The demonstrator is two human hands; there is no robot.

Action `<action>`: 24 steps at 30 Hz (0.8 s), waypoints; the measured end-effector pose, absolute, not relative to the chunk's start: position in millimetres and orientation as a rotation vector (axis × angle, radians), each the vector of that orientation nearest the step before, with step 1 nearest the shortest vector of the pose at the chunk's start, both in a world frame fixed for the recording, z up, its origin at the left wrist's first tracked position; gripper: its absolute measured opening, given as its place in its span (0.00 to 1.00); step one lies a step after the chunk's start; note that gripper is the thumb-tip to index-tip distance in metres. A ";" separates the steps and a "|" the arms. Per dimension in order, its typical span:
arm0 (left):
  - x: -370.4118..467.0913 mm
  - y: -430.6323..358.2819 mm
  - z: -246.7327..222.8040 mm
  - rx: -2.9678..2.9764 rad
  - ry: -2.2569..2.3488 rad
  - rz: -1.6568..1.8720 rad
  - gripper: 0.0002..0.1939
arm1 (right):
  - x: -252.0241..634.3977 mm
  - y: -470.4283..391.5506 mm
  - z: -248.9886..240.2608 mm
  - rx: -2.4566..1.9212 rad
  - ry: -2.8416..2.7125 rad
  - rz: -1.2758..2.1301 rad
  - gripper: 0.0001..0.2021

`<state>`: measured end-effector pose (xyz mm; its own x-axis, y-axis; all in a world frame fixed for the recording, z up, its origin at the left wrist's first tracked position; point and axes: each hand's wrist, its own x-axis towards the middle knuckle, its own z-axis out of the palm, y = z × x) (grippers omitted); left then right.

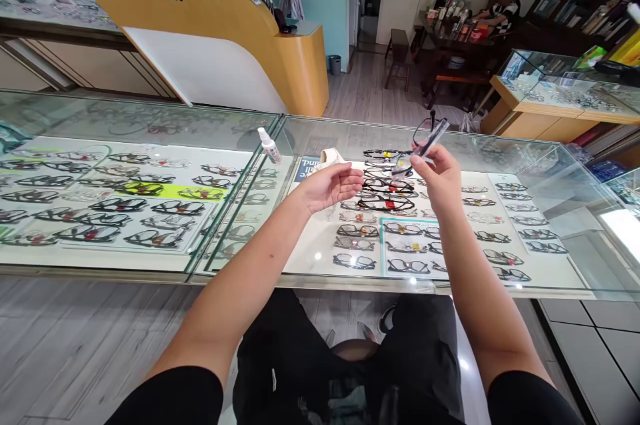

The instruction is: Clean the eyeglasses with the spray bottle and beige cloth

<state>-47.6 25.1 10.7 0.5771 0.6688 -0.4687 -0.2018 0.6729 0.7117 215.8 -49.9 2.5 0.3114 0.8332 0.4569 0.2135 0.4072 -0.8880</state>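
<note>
My right hand (443, 175) is raised above the glass counter, pinching a pair of eyeglasses (431, 139) between thumb and fingers. The glasses are tilted, with a dark temple pointing up and a clear lens toward the left. My left hand (334, 186) hovers to the left of them, palm turned inward and fingers stretched out, holding nothing. Just behind it a pale cloth (330, 157) lies on the counter, partly covered by the hand. Below and between my hands are several dark-framed glasses (387, 201) with red tags. A white spray bottle (269, 145) stands farther left.
The glass display counter (310, 283) runs across in front of me, with rows of eyeglasses (145, 238) inside. Beyond it are a yellow cashier desk (210, 8), a small bin (335, 65) and a wooden stool (399, 51). Two people (503, 8) sit at a far table.
</note>
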 end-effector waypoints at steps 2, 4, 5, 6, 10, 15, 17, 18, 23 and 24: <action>-50.1 29.8 9.0 0.644 0.791 0.613 0.21 | 221.3 -45.8 2.1 -1.205 -1.214 0.499 0.16; -52.2 33.8 8.3 0.620 0.800 0.645 0.20 | 226.5 -38.4 3.1 -1.320 -1.209 0.473 0.18; -53.1 35.5 8.4 0.603 0.806 0.653 0.19 | 229.4 -32.8 4.6 -1.374 -1.220 0.463 0.18; -53.9 36.9 8.6 0.586 0.810 0.657 0.19 | 232.8 -25.5 6.8 -1.424 -1.245 0.453 0.19; -56.1 39.9 8.8 0.551 0.801 0.677 0.20 | 248.2 18.8 21.6 -1.573 -1.488 0.440 0.23; -58.0 40.8 7.0 0.563 0.770 0.681 0.19 | 253.7 85.5 38.7 -1.970 -1.883 0.446 0.18; -59.0 41.0 7.1 0.566 0.760 0.676 0.19 | 249.8 106.6 40.0 -2.093 -1.937 0.397 0.15; -59.5 40.9 7.4 0.566 0.756 0.675 0.19 | 247.3 115.5 39.1 -2.121 -1.956 0.375 0.13; -62.2 39.4 10.3 0.568 0.749 0.671 0.20 | 237.0 144.8 25.1 -2.200 -2.102 0.240 0.08; -62.4 39.0 10.7 0.570 0.750 0.668 0.20 | 236.0 148.1 21.5 -2.213 -2.132 0.210 0.08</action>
